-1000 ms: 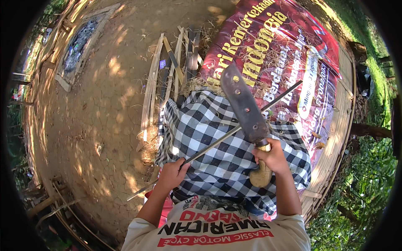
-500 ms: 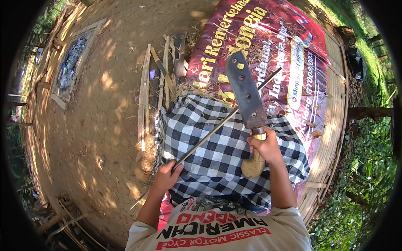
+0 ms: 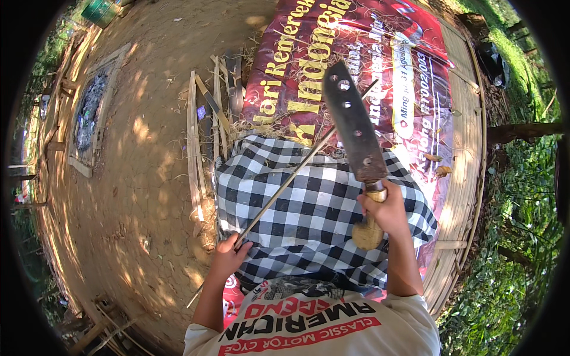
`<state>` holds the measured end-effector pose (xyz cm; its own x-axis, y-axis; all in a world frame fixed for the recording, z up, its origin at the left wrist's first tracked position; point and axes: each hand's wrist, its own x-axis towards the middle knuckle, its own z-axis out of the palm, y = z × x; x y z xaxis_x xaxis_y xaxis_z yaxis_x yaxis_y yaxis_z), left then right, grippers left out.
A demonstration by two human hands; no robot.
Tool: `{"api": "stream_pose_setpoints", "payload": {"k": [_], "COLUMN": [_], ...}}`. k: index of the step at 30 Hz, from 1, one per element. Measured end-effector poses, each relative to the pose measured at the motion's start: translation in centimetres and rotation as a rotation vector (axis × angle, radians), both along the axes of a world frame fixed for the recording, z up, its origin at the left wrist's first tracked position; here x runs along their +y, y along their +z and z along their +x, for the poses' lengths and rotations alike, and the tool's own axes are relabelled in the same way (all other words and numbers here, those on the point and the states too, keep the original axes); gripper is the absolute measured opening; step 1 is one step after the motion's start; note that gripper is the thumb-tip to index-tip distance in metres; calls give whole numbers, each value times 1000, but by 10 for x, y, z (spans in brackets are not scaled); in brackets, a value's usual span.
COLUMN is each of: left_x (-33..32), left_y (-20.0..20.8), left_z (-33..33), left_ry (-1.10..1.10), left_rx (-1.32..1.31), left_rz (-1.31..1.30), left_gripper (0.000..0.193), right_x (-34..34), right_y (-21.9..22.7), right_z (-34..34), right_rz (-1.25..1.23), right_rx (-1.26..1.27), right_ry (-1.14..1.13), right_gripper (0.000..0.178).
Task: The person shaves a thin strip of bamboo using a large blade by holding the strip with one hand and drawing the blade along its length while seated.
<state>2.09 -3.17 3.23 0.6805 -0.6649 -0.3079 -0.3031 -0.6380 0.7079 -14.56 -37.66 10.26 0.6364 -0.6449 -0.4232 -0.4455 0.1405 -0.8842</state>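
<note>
My left hand (image 3: 229,254) is closed round a long thin strip of wood or bamboo (image 3: 279,193), which slants up and away to the right over my lap. In my right hand (image 3: 386,207) is a machete (image 3: 355,127) with a broad dark blade, a row of holes and a pale wooden handle with a bulbous end. The blade points away and leans left. It crosses in front of the strip's far part; I cannot tell whether they touch. A black-and-white checked cloth (image 3: 309,204) covers my lap beneath both.
A dark red printed banner (image 3: 261,77) littered with curly shavings lies ahead on a bamboo platform (image 3: 466,160). Several split strips (image 3: 192,136) lie on the dirt to its left. Farther left is a framed ash pit (image 3: 114,98); a green container (image 3: 99,12) stands at the far left.
The view has shifted, so the banner and loose strips appear farther left. The machete has moved slightly right and its blade has turned a little. Both hands keep their hold.
</note>
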Motion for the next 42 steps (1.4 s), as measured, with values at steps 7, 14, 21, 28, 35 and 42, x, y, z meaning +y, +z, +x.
{"api": "stream_pose_setpoints", "payload": {"k": [7,14,21,28,35,42], "left_x": [-1,2,-4,3,-35,-31], "left_y": [11,29,35,42,61,52], "left_z": [-2,-7,-5,-9,-36,-29], "left_ry": [14,90,14,30,-256,-165], "left_rx": [203,396,317,514,558,617], "left_rz": [-56,-145,-214,-233,-228,-322], "left_gripper": [12,32,36,36,34,33], "right_x": [-21,-16,-18,-39,-73,-75], "right_y": [36,-12,-39,-28,-56,-61], "right_z": [-119,-206,-201,-216,-283,-259], "right_rz": [-408,-143,-196,-470,-844,-710], "right_rx": [295,314,353,582,818,753], "right_ry": [-596,-688,-546,-537,-555,-494], "right_gripper": [17,30,19,24,43,28]}}
